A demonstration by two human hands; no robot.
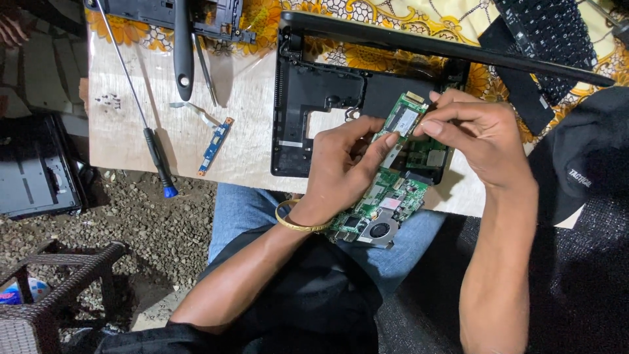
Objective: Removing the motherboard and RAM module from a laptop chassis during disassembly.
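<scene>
The green circuit board (393,196) is lifted partly out of the black laptop base shell (308,98), its lower end with the round fan hanging over the table's near edge above the person's lap. By the look of it, removal is well along: the shell's left half lies bare, and only the small card (404,118) at the board's top end remains attached. The left hand (341,170) grips the board from the left. The right hand (478,131) pinches that card between thumb and forefinger. Left of the shell lie a blue-tipped screwdriver (157,154) and a narrow blue strip board (216,145).
</scene>
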